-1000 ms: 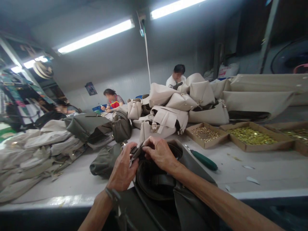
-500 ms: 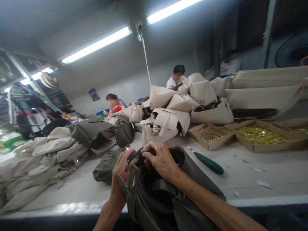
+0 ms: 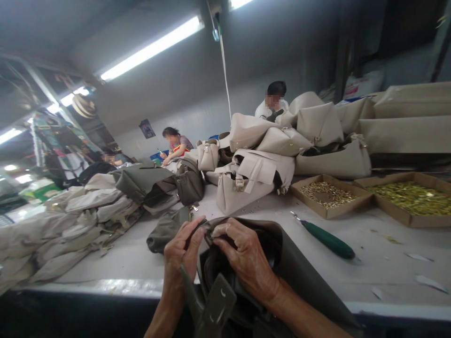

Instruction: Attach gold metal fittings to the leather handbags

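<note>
A dark olive handbag (image 3: 303,263) lies at the table's front edge, its opening facing up and toward me. My left hand (image 3: 185,249) is closed on the bag's upper edge, thumb and fingers pinching it. Close beside it, my right hand (image 3: 243,253) pinches the same edge from inside the opening; whatever small part sits between its fingertips is hidden. A strap tab with slits (image 3: 216,300) hangs toward me below the hands. Behind the left hand rests a soft olive pouch (image 3: 167,230). To the right lies a green-handled hand tool (image 3: 327,239) with a metal tip.
Beige handbags (image 3: 246,183) are heaped across the table's back. Cardboard trays hold small gold fittings (image 3: 324,193) and yellow metal pieces (image 3: 416,197). Grey-beige pouches (image 3: 77,225) pile up at left, near another olive bag (image 3: 190,185). Two co-workers sit beyond; scraps (image 3: 431,283) lie at right.
The view has shifted to the right, so the scene sits differently. My hands stay on the bag's edge, now closer together, and the strap tab has dropped lower toward me.
</note>
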`<state>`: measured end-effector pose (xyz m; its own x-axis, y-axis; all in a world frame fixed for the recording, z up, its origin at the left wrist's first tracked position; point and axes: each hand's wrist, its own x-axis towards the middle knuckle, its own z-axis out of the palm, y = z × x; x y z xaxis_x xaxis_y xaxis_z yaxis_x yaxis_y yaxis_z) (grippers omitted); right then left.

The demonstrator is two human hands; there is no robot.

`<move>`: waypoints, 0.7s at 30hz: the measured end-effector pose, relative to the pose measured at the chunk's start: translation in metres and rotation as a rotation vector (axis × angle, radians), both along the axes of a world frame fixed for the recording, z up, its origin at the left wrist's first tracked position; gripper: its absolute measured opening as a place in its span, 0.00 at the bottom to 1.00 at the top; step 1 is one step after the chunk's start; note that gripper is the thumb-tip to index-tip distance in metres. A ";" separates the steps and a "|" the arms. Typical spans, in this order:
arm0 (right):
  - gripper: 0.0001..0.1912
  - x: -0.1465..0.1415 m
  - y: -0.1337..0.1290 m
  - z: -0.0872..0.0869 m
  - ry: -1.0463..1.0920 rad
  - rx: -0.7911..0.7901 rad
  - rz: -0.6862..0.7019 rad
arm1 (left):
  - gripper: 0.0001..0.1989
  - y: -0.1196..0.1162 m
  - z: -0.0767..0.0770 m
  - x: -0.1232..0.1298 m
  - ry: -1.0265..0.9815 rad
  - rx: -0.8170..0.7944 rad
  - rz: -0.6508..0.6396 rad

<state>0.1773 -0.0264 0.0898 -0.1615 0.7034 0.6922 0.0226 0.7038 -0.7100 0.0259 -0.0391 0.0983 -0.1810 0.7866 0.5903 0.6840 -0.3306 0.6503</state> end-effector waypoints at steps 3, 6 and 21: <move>0.08 -0.001 -0.002 -0.003 0.015 -0.018 0.011 | 0.16 -0.006 -0.001 0.004 -0.069 -0.012 0.001; 0.08 -0.001 -0.003 -0.004 0.018 -0.047 0.004 | 0.16 -0.009 -0.003 0.005 -0.089 -0.001 -0.035; 0.10 -0.006 -0.006 0.000 0.018 -0.081 -0.032 | 0.18 -0.010 -0.009 0.003 -0.128 -0.020 0.000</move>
<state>0.1708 -0.0328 0.0895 -0.1265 0.7615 0.6356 0.0307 0.6435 -0.7648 0.0293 -0.0487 0.0897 -0.2533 0.7982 0.5466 0.5950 -0.3169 0.7386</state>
